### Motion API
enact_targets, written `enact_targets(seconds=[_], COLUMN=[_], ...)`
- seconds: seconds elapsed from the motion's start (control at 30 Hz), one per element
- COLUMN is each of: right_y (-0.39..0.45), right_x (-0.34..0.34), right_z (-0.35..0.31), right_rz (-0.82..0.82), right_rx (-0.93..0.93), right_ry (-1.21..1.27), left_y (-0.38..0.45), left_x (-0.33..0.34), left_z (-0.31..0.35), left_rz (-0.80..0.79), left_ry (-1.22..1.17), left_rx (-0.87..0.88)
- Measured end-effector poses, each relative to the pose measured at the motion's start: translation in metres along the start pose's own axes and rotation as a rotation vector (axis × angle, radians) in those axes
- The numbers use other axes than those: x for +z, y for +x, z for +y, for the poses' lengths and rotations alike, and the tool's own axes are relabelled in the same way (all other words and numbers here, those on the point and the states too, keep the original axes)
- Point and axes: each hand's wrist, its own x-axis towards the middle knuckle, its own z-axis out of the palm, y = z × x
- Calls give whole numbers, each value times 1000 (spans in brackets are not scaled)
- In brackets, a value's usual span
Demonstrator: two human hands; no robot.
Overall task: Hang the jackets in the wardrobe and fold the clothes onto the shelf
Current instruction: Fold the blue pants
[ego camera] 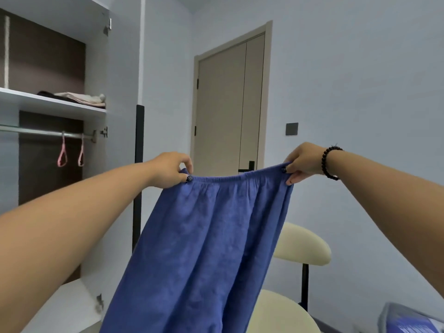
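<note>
A blue garment with an elastic waistband (206,248) hangs spread out in the air in front of me. My left hand (171,170) pinches the left end of the waistband. My right hand (304,162), with a dark bead bracelet on its wrist, pinches the right end. The cloth falls down past the bottom of the view. The open wardrobe stands at the left, with a white shelf (48,102) that bears a small pile of folded clothes (79,97).
Under the shelf runs a metal rail (43,132) with two pink hangers (72,151). The open wardrobe door (122,92) stands left of my left hand. A cream chair (300,246) stands behind the garment at the lower right. A closed beige door (228,102) is straight ahead.
</note>
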Motion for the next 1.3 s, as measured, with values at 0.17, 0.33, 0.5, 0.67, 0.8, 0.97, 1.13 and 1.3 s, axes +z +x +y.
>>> enact_targets(seconds=[0.17,0.33,0.5,0.67,0.8,0.97,1.13,1.3], right_y=[-12,-18,-14,-20,-30,-37,-35,-43], right_x=[15,24,16,22,36,51,57,59], right_z=[15,22,41,42,50,58,43,34], right_rz=[-185,-209,169,132,162,294,139,-322], right_rx=[2,-20,-128,-115,-127,-130,48,228], right_ry=[34,23,-72,-305,-351,-272,-133,310], left_y=[7,12,22,25,21,8,1,-7], left_x=[9,29,32,52,66,88,108,131], left_z=[-3,5,10,30,37,40,39,46], left_rz=[106,-113,193,78,15,-3,42,53], left_ry=[70,394,166,86,-320,-696,-819,-892], left_rx=[2,59,18,-26,-221,-367,-454,-444])
